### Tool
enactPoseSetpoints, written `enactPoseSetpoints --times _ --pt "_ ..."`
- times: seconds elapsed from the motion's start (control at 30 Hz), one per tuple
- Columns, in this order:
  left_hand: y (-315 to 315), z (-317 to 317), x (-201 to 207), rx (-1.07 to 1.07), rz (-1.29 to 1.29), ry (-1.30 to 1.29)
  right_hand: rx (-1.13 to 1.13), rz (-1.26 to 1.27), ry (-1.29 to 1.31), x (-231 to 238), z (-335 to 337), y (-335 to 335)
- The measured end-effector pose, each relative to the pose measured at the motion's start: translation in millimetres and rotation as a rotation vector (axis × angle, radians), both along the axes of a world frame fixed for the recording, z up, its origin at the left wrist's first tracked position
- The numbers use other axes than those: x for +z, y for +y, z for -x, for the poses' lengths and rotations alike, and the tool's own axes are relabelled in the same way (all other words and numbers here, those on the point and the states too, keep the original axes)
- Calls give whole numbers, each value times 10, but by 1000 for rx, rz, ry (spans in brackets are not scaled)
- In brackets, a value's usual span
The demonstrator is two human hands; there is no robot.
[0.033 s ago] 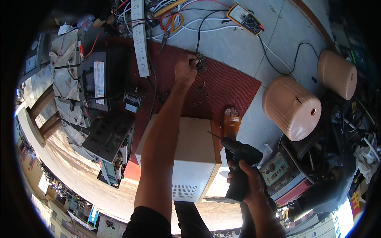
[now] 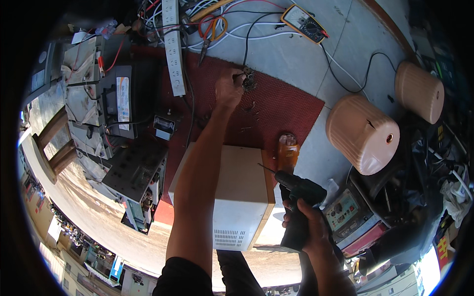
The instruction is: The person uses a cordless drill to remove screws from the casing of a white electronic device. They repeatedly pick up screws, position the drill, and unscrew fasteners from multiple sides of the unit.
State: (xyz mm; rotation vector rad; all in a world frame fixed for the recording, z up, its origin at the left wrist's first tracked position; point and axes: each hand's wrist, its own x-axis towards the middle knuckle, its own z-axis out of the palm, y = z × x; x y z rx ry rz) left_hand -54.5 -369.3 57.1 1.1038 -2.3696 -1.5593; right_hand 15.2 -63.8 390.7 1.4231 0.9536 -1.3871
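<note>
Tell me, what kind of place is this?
Probably a repair workshop: there's a power drill in the right hand, a multimeter on the floor, and a long power strip.

Bare left hand [image 2: 228,90], upper centre of frame: shifted very slightly left, bare left forearm [image 2: 197,177] along with it. Small clump of dark metal pieces [image 2: 249,80] by its fingers: seems slightly left too; finger changes too small to tell.
</note>
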Motion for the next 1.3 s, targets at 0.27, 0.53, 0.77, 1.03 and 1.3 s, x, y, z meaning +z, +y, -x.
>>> enactPoseSetpoints --times 0.27,0.53,0.77,1.03,1.3 --pt "-98 -251 -42 -88 34 3 14 20 9 18 23 1" --pt "-203 59 4 -236 381 119 26 66 -45 61 61 9" --pt "-408 -1 6 -377 325 36 56 45 -29 76 82 -15" --pt "-326 33 53 -315 273 141 54 41 -25 66 87 12" --pt "-305 134 5 -327 102 -9 49 41 40 75 61 -37"
